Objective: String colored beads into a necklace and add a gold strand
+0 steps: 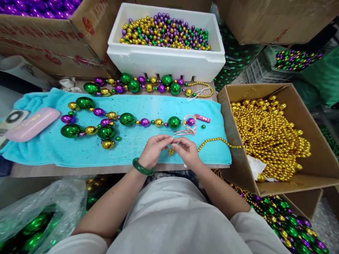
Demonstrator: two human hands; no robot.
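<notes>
My left hand (156, 150), with a green bangle (143, 167) at the wrist, is closed in a pinch. Its fingertips meet those of my right hand (186, 151) above the blue towel (156, 106); whatever lies between them is too small to name. From under my right hand, which is also closed, a gold bead chain (215, 139) runs to the box on the right, and a short curl of gold beads hangs between the hands. Just beyond the fingertips lie scissors (185, 132). A necklace of large green, purple and gold beads (127, 119) stretches across the towel.
A white foam box (166, 60) of small beads stands behind the towel, with another necklace (134, 85) before it. To the right is a cardboard box (254, 180) of gold chains. A pink case (33, 124), loose thread (129, 146) and a red packet (202, 118) lie on the towel.
</notes>
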